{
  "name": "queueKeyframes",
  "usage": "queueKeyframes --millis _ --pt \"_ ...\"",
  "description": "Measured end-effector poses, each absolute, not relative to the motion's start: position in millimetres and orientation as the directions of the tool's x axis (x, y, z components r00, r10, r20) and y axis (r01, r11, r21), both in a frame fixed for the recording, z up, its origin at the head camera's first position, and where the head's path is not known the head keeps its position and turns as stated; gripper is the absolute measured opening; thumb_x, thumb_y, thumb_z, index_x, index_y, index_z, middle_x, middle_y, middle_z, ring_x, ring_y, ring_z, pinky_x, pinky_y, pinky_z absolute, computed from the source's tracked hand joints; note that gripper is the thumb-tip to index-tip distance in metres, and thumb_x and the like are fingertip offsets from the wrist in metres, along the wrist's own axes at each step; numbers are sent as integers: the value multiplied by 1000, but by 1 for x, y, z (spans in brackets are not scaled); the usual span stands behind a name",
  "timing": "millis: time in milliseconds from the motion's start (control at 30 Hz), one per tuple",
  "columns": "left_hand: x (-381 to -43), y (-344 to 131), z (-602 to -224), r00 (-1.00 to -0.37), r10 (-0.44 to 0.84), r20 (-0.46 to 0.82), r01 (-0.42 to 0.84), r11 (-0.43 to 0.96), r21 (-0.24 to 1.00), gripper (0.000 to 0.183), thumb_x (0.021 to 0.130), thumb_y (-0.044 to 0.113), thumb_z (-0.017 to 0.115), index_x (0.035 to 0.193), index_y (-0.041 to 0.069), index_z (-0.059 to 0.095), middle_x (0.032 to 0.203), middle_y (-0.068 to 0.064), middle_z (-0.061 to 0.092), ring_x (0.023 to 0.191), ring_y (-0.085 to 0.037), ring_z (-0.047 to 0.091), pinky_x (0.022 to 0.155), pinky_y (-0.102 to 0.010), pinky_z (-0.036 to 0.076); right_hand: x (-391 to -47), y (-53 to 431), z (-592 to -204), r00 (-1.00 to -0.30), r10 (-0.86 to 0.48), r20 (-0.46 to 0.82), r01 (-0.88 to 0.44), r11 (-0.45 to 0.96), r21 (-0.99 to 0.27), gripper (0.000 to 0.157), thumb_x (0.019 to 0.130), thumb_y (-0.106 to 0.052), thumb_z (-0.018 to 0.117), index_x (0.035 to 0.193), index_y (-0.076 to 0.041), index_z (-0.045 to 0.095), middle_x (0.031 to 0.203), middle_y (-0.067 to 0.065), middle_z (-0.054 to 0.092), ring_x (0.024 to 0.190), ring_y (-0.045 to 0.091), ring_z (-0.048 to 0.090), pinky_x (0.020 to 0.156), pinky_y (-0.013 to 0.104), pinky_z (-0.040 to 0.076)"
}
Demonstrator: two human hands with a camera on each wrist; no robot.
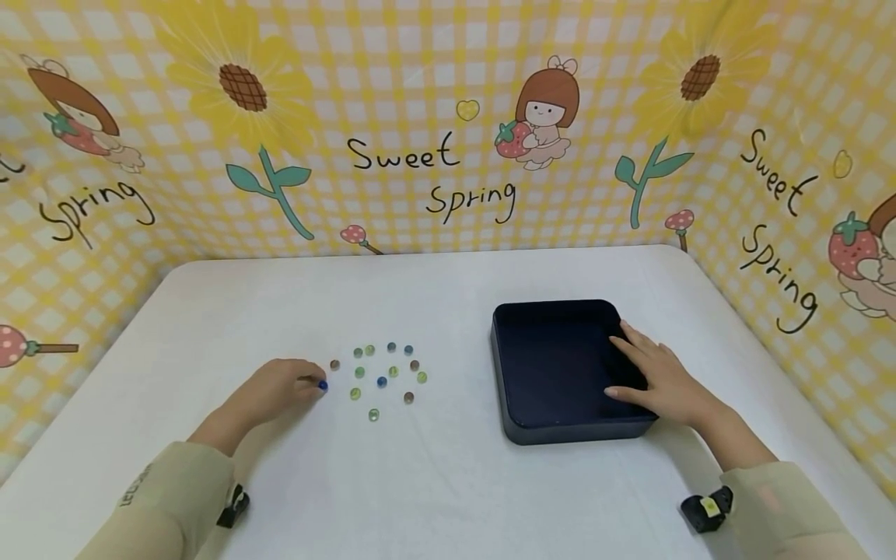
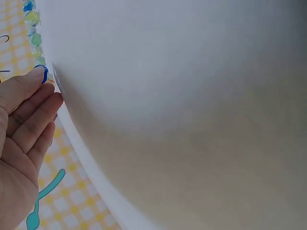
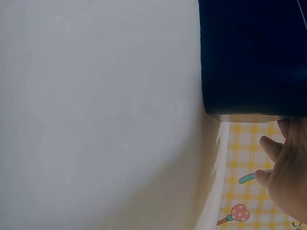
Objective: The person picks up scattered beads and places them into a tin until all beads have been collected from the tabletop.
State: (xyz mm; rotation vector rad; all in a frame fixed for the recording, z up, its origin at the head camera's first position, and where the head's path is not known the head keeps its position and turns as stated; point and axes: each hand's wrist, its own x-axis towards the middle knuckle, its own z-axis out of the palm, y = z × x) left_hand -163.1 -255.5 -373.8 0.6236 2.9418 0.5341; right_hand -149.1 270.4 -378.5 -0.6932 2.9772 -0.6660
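In the head view my left hand (image 1: 283, 386) is low over the table at the left edge of a scatter of marbles. Its thumb and fingertips pinch a dark blue marble (image 1: 323, 386), whose blue rim also shows by the thumb tip in the left wrist view. Several glass marbles, such as a green marble (image 1: 360, 372) and a blue marble (image 1: 381, 382), lie loose to the right of that hand. My right hand (image 1: 665, 379) rests on the right rim of a dark navy square tray (image 1: 581, 432), fingers spread, with thumb and a finger reaching over the inside.
A white tabletop (image 1: 448, 490) carries everything. Behind it and at both sides hangs a yellow checked cloth (image 1: 406, 93) with printed flowers and lettering. The tray's raised walls stand to the right of the marbles, with table surface between.
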Motion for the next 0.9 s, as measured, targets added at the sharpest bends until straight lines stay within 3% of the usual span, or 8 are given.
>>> queueKeyframes --millis 567,900 --pt "-155 -251 -369 -904 402 142 421 787 450 19 75 6 66 94 5 64 95 -8 63 89 -24 58 78 -41 45 -149 270 -378 -905 -418 84 -412 805 -426 79 78 -42 59 135 1 23 142 16 7 126 37 11 95 59 6" --pt "-154 -236 -364 -911 398 111 395 759 518 21 77 9 65 98 8 64 98 -3 62 94 -21 56 81 -42 43 -149 269 -376 -910 -413 50 -391 809 -438 81 80 -42 57 136 0 17 142 15 5 126 37 9 97 57 3"
